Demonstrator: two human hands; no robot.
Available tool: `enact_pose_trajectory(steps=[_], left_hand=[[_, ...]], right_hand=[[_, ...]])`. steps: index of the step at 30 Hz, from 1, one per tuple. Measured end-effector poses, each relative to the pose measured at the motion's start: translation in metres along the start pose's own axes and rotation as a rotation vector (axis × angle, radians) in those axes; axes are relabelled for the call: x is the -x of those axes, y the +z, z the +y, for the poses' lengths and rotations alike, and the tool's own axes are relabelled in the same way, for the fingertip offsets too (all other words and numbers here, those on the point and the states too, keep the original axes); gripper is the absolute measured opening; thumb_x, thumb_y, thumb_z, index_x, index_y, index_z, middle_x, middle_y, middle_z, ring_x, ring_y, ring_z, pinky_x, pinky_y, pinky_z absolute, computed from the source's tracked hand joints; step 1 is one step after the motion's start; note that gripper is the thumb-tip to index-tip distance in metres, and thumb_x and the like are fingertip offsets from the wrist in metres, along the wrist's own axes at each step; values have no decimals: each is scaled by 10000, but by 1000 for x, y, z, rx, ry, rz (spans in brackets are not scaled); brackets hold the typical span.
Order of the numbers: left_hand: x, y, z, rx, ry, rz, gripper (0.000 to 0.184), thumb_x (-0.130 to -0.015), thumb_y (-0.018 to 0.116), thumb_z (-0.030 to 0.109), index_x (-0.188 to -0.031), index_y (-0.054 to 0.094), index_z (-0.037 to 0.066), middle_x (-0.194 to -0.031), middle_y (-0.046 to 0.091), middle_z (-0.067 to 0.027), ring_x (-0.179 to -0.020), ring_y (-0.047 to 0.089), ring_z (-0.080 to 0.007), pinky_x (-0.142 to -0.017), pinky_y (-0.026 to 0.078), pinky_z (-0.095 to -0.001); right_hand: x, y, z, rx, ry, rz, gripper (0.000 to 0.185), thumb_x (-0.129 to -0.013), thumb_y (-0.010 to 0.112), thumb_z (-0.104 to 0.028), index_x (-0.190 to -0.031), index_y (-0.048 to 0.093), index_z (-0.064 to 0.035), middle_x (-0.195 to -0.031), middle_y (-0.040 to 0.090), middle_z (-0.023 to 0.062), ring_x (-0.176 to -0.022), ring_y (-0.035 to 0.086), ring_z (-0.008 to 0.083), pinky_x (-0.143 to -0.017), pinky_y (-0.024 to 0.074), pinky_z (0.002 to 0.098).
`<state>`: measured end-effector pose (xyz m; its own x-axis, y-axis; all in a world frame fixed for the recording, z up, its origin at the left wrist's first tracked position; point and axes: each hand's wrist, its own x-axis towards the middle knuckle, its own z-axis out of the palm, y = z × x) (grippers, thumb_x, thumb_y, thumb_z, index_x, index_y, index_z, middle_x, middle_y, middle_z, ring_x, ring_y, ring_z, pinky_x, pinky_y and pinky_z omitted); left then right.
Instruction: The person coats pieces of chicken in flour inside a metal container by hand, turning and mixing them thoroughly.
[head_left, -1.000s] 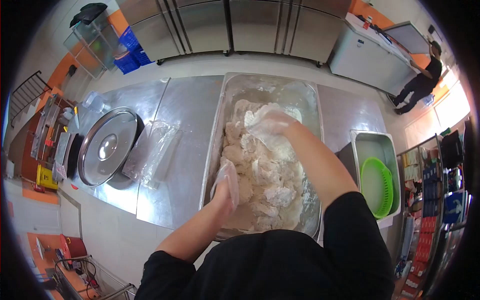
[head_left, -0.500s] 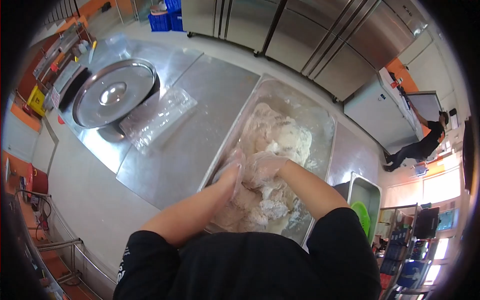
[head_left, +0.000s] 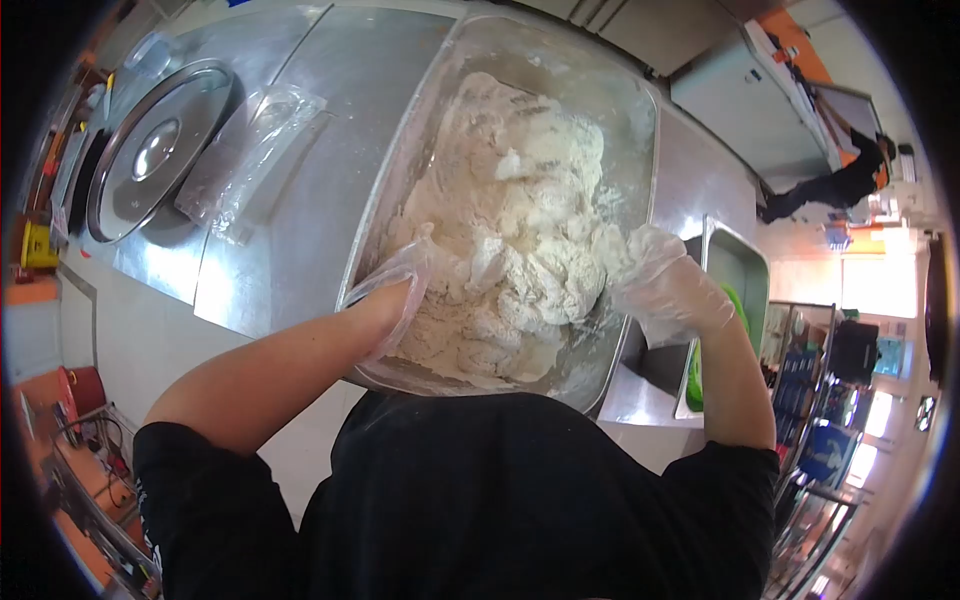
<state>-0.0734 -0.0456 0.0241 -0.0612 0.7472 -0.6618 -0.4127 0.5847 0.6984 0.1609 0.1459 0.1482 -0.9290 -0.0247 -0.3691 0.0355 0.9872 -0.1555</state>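
A deep metal tray (head_left: 388,170) in front of me holds a heap of white, flour-like powder (head_left: 470,140). Lumpy pieces coated in the powder (head_left: 535,285) lie in its near half; what is under the coating cannot be seen. My left hand (head_left: 405,280), in a loose clear plastic glove, is inside the left wall, its fingers hidden by the glove and the powder. In a matching glove, my right hand (head_left: 655,280) is at the right rim. Its powdery fingers reach inward, apart from one another, beside the coated pieces, gripping nothing that shows.
On the metal table (head_left: 330,120) to the left lie a clear plastic bag (head_left: 255,165) and a large round metal lid (head_left: 160,155). To the right stands a smaller metal pan (head_left: 755,262) with a bright green item (head_left: 695,380). A person in dark clothes (head_left: 845,190) is farther off.
Both hands were close together in the middle of the powder. They have parted, left hand to the left wall, right hand to the right rim. My view has dropped closer to the tray.
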Motion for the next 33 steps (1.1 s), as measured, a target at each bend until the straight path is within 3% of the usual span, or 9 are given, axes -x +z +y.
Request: enact_pose_trajectory(steps=[2, 7, 9, 18, 22, 24, 28, 30, 33], left_hand=[[-5, 3, 4, -6, -23, 0, 520, -889, 271, 400, -1273, 293, 50, -1290, 331, -100, -1185, 301, -219, -980, 213, -316], [-25, 11, 18, -55, -48, 4, 510, -891, 266, 393, -1260, 309, 44, -1261, 360, -106, -1155, 336, -222, -960, 247, -322], [-25, 14, 18, -46, -51, -1, 506, -892, 264, 389, -1255, 315, 41, -1250, 371, -108, -1144, 349, -224, -952, 261, -324], [-31, 41, -7, 257, -100, -15, 492, -895, 255, 376, -1233, 343, 30, -1198, 422, -120, -1091, 412, -230, -916, 323, -333], [-29, 31, -2, 396, -89, 28, 487, -896, 251, 370, -1224, 355, 25, -1175, 445, -125, -1067, 440, -233, -900, 350, -337], [-39, 36, 7, 445, -36, 82, 485, -897, 250, 367, -1219, 362, 22, -1164, 457, -127, -1055, 454, -234, -892, 364, -339], [-49, 45, 32, 456, 83, 135, 481, -898, 246, 361, -1209, 374, 17, -1141, 479, -132, -1031, 482, -237, -875, 391, -343], [-53, 50, 39, 397, 143, 126, 485, -881, 296, 375, -1166, 404, -2, -1049, 498, -142, -944, 506, -220, -810, 412, -329], [-70, 53, 46, 235, 270, 111, 411, -880, 335, 330, -1107, 445, 5, -990, 524, -126, -918, 514, -212, -803, 409, -308]], right_hand=[[-14, -27, -41, 208, 15, -303, 178, -769, 521, -169, -669, 557, -25, -673, 561, 132, -634, 555, 238, -574, 461, 294], [-40, -1, -93, -438, 613, -599, 265, -750, 503, -251, -754, 622, -15, -822, 608, 140, -724, 587, 292, -658, 455, 402], [-49, -12, -106, -222, 287, -879, 338, -777, 438, -285, -856, 627, -16, -876, 603, 159, -814, 581, 291, -720, 447, 382], [-108, 117, -137, -1252, 1030, -48, 177, -734, 520, -146, -810, 616, -18, -766, 581, 136, -749, 550, 215, -658, 436, 289], [-131, 181, -139, -2081, 807, 810, 177, -761, 478, -60, -900, 585, -39, -768, 544, 97, -743, 523, 181, -674, 417, 272], [-129, 141, -123, -2425, 790, 762, 171, -776, 480, -60, -921, 569, -56, -785, 534, 94, -758, 518, 179, -689, 413, 269], [-160, 155, -89, -848, 511, 1089, 223, -766, 546, -160, -954, 563, -42, -879, 558, 96, -809, 533, 177, -713, 424, 286], [-155, 96, -80, -1159, 660, 1057, 277, -757, 562, -209, -971, 567, -33, -904, 574, 104, -803, 546, 188, -714, 439, 302], [-120, -2, -53, -546, 830, 461, 313, -755, 549, -259, -992, 551, -54, -904, 579, 114, -812, 554, 209, -740, 441, 322]])
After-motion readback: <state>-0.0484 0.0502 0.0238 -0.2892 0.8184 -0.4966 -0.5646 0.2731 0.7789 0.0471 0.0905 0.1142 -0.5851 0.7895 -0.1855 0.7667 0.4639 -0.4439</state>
